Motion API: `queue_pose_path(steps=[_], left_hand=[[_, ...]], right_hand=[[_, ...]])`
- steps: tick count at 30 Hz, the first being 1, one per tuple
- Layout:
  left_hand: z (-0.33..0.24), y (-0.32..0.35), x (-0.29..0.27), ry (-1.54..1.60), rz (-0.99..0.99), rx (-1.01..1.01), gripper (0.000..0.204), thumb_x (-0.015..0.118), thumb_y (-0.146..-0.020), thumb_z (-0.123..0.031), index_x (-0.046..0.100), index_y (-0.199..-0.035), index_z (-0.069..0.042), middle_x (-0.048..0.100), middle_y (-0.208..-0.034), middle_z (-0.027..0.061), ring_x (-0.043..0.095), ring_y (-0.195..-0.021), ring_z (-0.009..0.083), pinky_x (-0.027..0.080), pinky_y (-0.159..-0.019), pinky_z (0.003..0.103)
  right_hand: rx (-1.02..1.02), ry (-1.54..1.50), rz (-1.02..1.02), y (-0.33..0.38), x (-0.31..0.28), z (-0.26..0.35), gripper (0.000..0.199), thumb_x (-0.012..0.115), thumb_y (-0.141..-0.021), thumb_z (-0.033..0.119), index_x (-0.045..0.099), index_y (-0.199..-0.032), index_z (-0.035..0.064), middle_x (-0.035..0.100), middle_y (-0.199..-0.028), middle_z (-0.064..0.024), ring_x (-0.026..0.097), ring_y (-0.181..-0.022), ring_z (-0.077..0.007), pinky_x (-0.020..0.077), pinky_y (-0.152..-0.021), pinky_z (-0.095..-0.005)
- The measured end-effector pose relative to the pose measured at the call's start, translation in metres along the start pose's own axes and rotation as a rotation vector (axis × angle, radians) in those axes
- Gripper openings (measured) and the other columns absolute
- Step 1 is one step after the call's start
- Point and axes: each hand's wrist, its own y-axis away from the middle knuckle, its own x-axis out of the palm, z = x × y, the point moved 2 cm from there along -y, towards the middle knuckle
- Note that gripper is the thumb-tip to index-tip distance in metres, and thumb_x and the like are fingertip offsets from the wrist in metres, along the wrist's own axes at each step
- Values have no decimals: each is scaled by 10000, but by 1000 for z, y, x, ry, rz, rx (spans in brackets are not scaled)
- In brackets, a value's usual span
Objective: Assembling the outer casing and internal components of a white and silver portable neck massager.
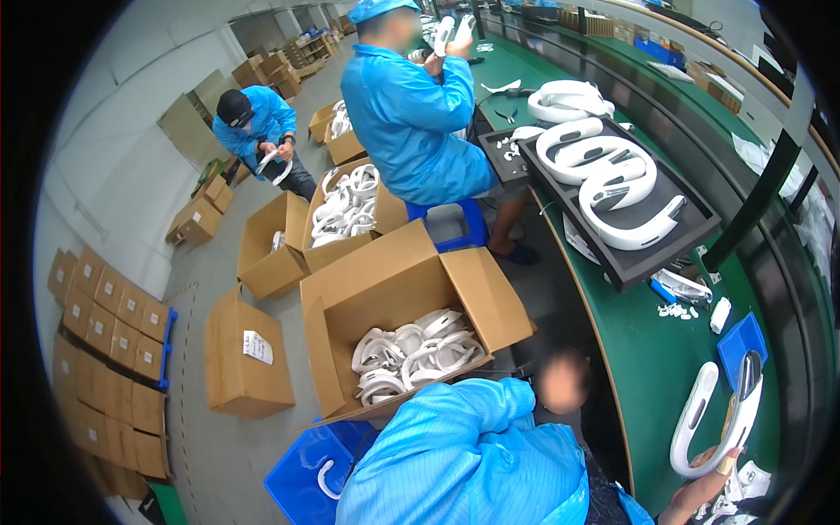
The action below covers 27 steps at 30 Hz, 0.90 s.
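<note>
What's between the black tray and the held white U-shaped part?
The head view shows a curved white part, small white pieces, a white oblong and a blue bin.

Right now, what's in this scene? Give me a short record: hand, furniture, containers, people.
Hand: bare, at lower right, gripping a white U-shaped piece; left or right hand unclear
Table: green
Black tray: bearing white curved parts
Blue bin: near the held piece
Large carton: open, white components inside
Seated co-worker: in blue, holding white items
Other co-worker: in blue, holding a white part
</note>
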Motion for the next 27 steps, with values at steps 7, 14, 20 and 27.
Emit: queue_pose_path(steps=[7, 14, 20, 27], left_hand=[[3, 3, -2, 34, 8, 2, 937, 603, -909, -531, 151, -1620, -121, 148, -1625, 321, 280, -1419, 590, 398, -1063, 702], [0, 3, -4, -14, -15, -20, 927, 594, -914, -545, 173, -1618, -113, 198, -1623, 289, 341, -1415, 505, 424, -1036, 669], [1, 2, -6, -31, -28, -26, 931, 593, -913, -549, 172, -1617, -109, 198, -1622, 292, 336, -1419, 509, 418, -1042, 673], [-2, 6, -4, -30, -14, -24, 932, 583, -920, -559, 157, -1621, -115, 186, -1628, 287, 326, -1429, 500, 416, -1050, 668]], right_hand=[[14, -25, -24, 2, 6, 4, 369, 503, -1060, 448, 536, -977, 89, 453, -691, 8, 427, -588, -72, 334, -533, -236], [20, -13, 5, -3, -1, -2, 383, 491, -1062, 460, 531, -993, 85, 451, -690, 9, 416, -586, -71, 329, -534, -240], [9, -10, -10, 1, 8, 5, 389, 488, -1059, 468, 534, -1022, 83, 446, -688, 9, 410, -583, -73, 324, -534, -240], [92, 4, 186, -4, -20, -3, 873, 673, -900, 593, 445, -1442, -52, 679, -1047, -138, 653, -845, -200, 525, -704, -275]])
